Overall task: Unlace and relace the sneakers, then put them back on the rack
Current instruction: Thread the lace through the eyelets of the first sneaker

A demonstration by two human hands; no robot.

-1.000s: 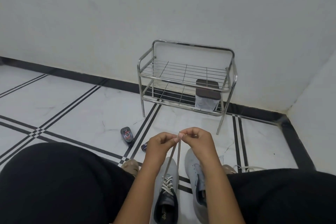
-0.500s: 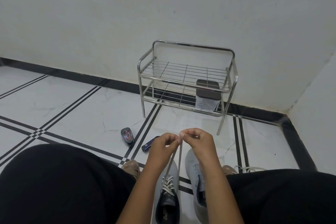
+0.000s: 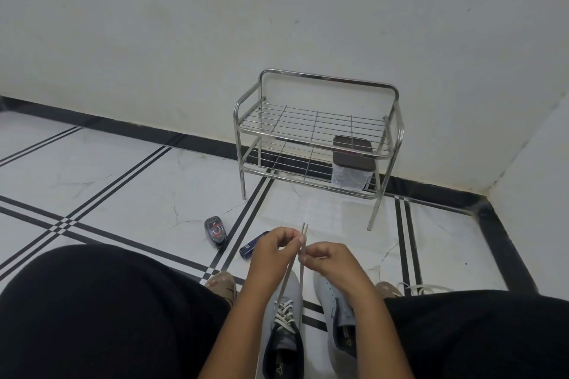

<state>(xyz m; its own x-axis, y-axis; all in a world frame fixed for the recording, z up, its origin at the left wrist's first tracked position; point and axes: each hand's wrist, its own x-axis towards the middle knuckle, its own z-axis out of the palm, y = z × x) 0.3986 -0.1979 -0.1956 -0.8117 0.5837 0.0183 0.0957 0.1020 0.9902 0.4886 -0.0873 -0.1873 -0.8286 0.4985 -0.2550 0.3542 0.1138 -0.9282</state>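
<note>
Two grey sneakers stand on the floor between my knees. The left sneaker (image 3: 284, 335) is partly laced with a white lace (image 3: 301, 274); the right sneaker (image 3: 334, 314) shows no lace in its eyelets. Both lace ends run straight up from the left sneaker. My left hand (image 3: 274, 251) pinches them near the tips, which stick out above my fingers. My right hand (image 3: 326, 258) pinches the same strands just below. A loose white lace (image 3: 426, 288) lies on the floor by my right knee. The chrome wire rack (image 3: 317, 135) stands against the wall ahead.
A clear container with a dark lid (image 3: 352, 163) sits on the rack's lower shelf at the right. A small black and red device (image 3: 215, 232) and a blue cylinder (image 3: 251, 246) lie on the tiled floor left of my hands. My black-clad legs (image 3: 92, 314) fill the lower corners.
My right hand has slid down the lace strands, so the two tips now stick out above my left fingers. My left hand has stayed near the top of the lace.
</note>
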